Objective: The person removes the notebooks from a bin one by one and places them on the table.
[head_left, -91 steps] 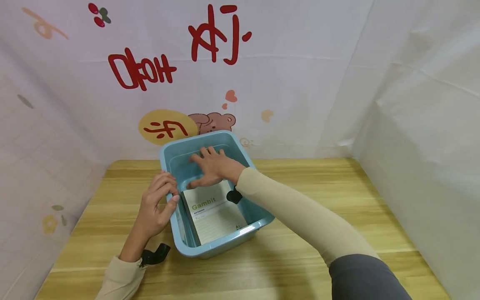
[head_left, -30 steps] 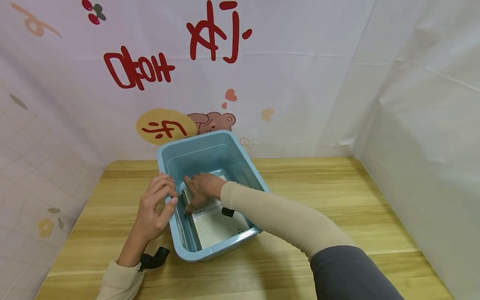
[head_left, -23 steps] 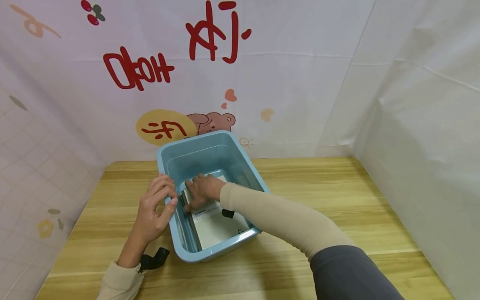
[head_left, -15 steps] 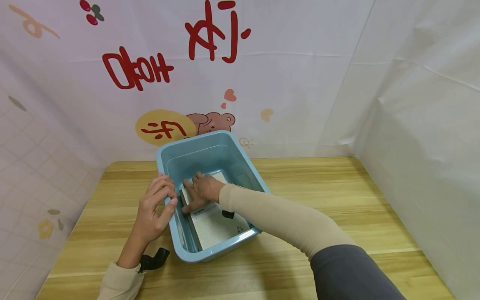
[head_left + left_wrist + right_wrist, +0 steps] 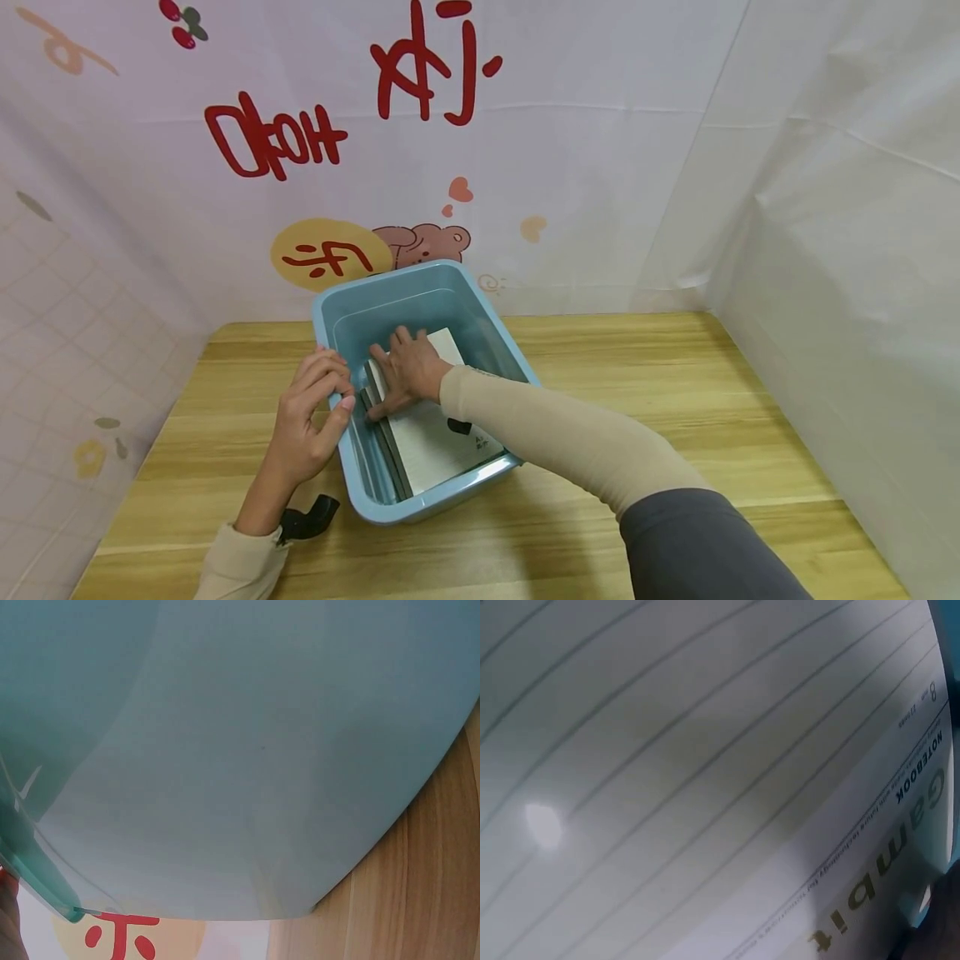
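A light blue plastic basin [image 5: 450, 491] stands on the table, its outer wall [image 5: 225, 750] filling most of the left wrist view. My left hand [image 5: 303, 421] grips the basin's left rim with curled fingers. Inside, my right hand [image 5: 411, 372] holds a pale notebook [image 5: 442, 450] by its far end, thumb at the dark spine and fingertips over the far edge. Another dark spine [image 5: 383, 458] shows beneath it on the left. The right wrist view shows the lined cover [image 5: 667, 750], lettered "Gambit" and "NOTEBOOK". The hand hides part of the cover in the head view.
The wooden table [image 5: 637, 417] runs out to both sides of the basin. A white printed backdrop [image 5: 600, 167] rises right behind the basin, and a white side sheet [image 5: 847, 292] borders the table on the right.
My right hand has reached down to the notebook, then shifted it up and away over the one below, baring a second dark spine. The left hand stays on the rim.
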`<state>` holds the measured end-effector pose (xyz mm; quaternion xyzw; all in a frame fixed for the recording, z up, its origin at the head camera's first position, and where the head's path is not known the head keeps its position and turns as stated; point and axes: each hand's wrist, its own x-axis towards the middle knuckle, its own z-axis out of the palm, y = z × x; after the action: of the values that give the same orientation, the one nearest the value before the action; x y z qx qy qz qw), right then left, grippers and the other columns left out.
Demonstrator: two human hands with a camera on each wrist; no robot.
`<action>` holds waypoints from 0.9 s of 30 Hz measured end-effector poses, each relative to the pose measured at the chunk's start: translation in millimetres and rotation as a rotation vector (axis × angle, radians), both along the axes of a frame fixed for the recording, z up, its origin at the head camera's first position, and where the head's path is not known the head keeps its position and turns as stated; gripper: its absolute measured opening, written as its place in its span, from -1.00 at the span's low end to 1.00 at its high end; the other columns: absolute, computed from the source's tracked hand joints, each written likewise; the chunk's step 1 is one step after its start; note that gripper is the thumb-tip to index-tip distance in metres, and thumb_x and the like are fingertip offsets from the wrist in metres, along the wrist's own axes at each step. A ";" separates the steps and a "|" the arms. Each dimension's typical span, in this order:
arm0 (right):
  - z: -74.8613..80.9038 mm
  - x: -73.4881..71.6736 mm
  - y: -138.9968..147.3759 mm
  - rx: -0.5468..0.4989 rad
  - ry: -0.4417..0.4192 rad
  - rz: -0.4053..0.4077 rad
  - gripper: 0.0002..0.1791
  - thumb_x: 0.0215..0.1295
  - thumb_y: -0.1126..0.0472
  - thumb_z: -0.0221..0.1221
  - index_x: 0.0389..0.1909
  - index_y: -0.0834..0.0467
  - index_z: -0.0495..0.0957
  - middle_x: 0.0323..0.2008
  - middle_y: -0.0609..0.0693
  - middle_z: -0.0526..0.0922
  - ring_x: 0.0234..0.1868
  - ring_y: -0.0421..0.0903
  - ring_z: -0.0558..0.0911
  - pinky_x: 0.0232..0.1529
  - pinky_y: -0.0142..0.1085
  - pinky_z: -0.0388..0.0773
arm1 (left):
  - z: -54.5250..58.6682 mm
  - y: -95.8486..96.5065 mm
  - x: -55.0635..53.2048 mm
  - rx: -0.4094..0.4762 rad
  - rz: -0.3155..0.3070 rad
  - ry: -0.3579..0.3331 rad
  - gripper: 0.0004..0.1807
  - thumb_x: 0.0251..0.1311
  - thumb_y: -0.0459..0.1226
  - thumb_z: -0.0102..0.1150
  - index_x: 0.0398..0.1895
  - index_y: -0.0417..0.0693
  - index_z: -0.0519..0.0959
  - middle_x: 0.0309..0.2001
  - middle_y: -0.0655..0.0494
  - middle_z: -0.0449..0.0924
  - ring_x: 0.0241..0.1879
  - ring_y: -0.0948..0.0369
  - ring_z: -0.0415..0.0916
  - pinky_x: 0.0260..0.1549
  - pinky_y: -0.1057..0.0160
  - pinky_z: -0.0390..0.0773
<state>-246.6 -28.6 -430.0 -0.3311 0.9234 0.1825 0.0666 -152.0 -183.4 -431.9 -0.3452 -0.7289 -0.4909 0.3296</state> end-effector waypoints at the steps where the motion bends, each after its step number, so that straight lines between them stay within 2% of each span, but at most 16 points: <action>1: 0.2 -0.1 0.0 -0.015 -0.002 0.000 0.16 -0.01 -0.77 -0.08 0.47 -0.08 0.14 0.24 0.07 0.49 0.17 -0.06 0.39 0.16 -0.12 0.47 | 0.2 0.0 0.0 -0.001 0.000 0.001 -0.91 0.12 -0.44 0.08 -0.48 -0.15 0.55 -0.32 -0.11 0.52 0.10 0.12 0.42 0.54 -0.03 0.10; 5: -0.3 -1.4 -1.1 -0.085 0.007 0.027 0.03 0.06 -0.72 -0.05 0.32 -0.04 0.23 0.13 0.05 0.54 0.07 -0.06 0.40 0.09 -0.15 0.40 | 0.8 0.0 0.0 0.001 -0.002 0.011 -0.91 0.13 -0.44 0.08 -0.49 -0.19 0.54 -0.32 -0.11 0.52 0.09 0.12 0.43 0.53 -0.02 0.12; 9: 1.2 -2.3 -1.8 -0.109 0.064 0.069 -0.05 0.08 -0.71 -0.09 0.21 -0.04 0.27 0.00 -0.01 0.57 -0.03 -0.08 0.40 0.01 -0.17 0.34 | 1.2 0.3 0.5 -0.003 -0.001 0.017 -0.90 0.13 -0.43 0.08 -0.49 -0.14 0.54 -0.32 -0.10 0.52 0.10 0.13 0.43 0.53 -0.03 0.12; 14: 7.3 -6.8 -3.4 -0.160 0.081 0.096 -0.10 0.09 -0.68 -0.05 0.16 -0.05 0.29 -0.04 -0.02 0.57 -0.05 -0.08 0.43 -0.03 -0.18 0.33 | 1.0 0.3 1.6 -0.001 0.007 0.010 -0.89 0.07 -0.45 0.07 -0.50 -0.11 0.54 -0.32 -0.08 0.52 0.10 0.14 0.43 0.54 -0.02 0.12; 22: 30.8 -14.2 -4.3 -0.260 0.058 0.079 -0.07 0.10 -0.62 0.03 0.29 -0.03 0.29 0.11 0.01 0.59 0.11 -0.02 0.48 0.15 -0.05 0.42 | 0.5 0.5 1.0 0.001 0.000 0.029 -0.88 0.14 -0.45 0.07 -0.49 -0.13 0.54 -0.32 -0.08 0.51 0.07 0.11 0.42 0.52 -0.02 0.13; 27: 45.8 -16.3 -0.5 -0.329 0.080 0.082 -0.14 0.13 -0.58 0.05 0.22 -0.02 0.32 0.03 -0.01 0.59 -0.01 -0.04 0.44 0.01 -0.12 0.35 | 0.0 1.5 0.7 0.006 0.002 0.030 -0.89 0.15 -0.45 0.07 -0.48 -0.16 0.53 -0.32 -0.11 0.52 0.04 0.06 0.42 0.52 -0.04 0.14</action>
<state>-262.9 -29.1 -384.2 -0.3676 0.9283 0.0447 -0.0328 -151.3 -181.9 -432.0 -0.3507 -0.7227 -0.4876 0.3418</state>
